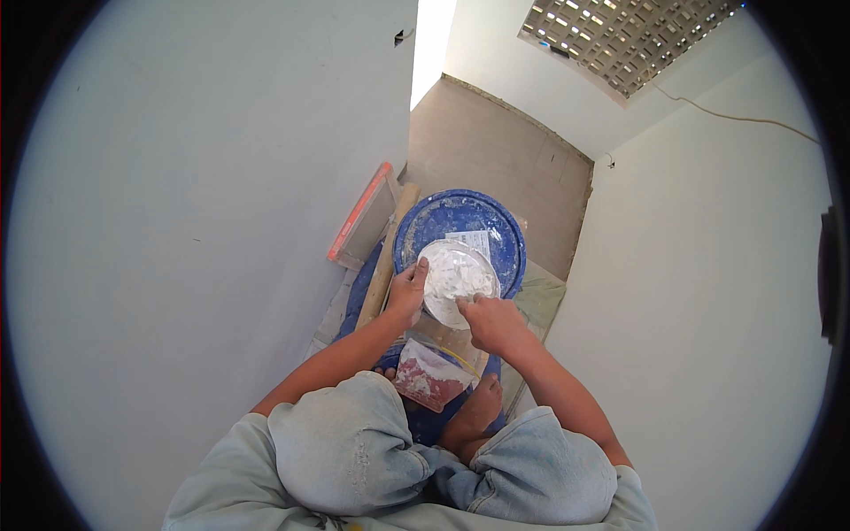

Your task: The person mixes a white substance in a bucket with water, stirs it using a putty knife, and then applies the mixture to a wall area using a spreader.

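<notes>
A round bowl of white paste or powder (456,273) is in front of a large blue, white-spattered round lid (478,212) with a pale label on it. My left hand (407,288) grips the bowl's left rim, thumb on top. My right hand (487,323) is at the bowl's near right side, fingers curled at the white mixture; what they hold is too small to make out. Below the bowl, between my bare feet (478,407), lies a red item smeared with white, partly in clear plastic (429,376).
A framed board with orange-red edge (372,208) leans on the left wall (177,177). A tan roll or tube (387,265) runs beside the lid. A pale green sheet (544,301) lies at right. Beyond are the floor (496,150), right wall (708,265), patterned vent blocks (620,40) and a loose cable (735,115).
</notes>
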Demonstrator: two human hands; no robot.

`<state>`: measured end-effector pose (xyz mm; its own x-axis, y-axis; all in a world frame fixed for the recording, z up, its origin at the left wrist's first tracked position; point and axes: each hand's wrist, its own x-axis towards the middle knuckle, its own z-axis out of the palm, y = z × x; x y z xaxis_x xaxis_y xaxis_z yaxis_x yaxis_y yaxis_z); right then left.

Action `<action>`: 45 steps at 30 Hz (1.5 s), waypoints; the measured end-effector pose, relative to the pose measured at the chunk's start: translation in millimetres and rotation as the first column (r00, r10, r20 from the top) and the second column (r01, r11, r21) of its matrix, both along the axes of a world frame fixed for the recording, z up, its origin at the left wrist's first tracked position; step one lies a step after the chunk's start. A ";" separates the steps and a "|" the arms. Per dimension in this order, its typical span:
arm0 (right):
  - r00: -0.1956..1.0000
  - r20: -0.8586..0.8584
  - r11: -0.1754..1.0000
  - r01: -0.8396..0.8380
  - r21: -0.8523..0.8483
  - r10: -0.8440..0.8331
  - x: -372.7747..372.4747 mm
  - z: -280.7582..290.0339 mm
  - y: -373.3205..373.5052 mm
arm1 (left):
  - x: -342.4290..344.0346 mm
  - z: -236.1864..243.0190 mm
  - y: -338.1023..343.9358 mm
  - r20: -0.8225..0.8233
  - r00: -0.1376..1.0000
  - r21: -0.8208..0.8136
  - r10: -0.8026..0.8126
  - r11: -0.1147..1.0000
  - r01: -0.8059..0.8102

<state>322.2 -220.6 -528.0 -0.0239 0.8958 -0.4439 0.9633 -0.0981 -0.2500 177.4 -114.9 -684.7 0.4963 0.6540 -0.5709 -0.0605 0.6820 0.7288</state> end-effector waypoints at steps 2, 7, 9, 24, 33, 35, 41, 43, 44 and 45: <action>0.999 -0.004 0.998 -0.045 -0.033 0.045 8.5 5.5 0.0 | -0.1 -1.3 1.9 0.041 0.999 -0.016 0.019 1.000 -0.019; 0.997 -0.015 0.986 -0.075 -0.148 0.074 45.5 53.9 13.2 | 3.5 21.3 9.4 -0.236 0.970 0.093 -0.063 0.992 0.087; 0.999 0.043 0.993 -0.017 -0.117 0.022 45.7 69.0 19.1 | -9.7 22.1 11.1 -0.157 0.986 0.029 -0.060 0.997 0.065; 0.996 0.038 0.996 0.083 -0.029 -0.082 75.5 8.9 -5.7 | -5.8 -24.6 21.6 -0.059 0.998 -0.024 0.037 0.999 -0.039; 0.887 -0.372 0.962 0.255 -0.099 -0.274 68.1 9.5 -48.4 | 8.0 7.3 19.5 -0.098 0.993 -0.089 0.061 0.994 -0.070; 0.742 -0.441 0.862 0.402 -0.308 -0.504 56.4 16.5 -51.6 | 6.1 13.6 18.7 -0.074 0.995 -0.123 0.064 0.990 -0.072; 0.280 -0.504 0.573 0.493 -0.654 -0.817 37.7 22.2 -57.5 | 4.0 20.9 17.1 0.158 0.984 -0.239 0.080 0.970 -0.040; 0.183 -0.510 0.530 0.474 -0.703 -0.841 31.3 18.7 -56.0 | 0.7 18.8 17.3 0.189 0.980 -0.272 0.058 0.962 -0.005; 0.119 -0.530 0.520 0.457 -0.722 -0.840 26.8 15.3 -55.0 | -1.7 17.9 17.5 0.187 0.981 -0.267 0.058 0.964 -0.006; 0.054 -0.540 0.505 0.445 -0.740 -0.840 24.4 13.8 -56.7 | 0.4 23.9 15.1 0.216 0.976 -0.277 0.034 0.961 0.028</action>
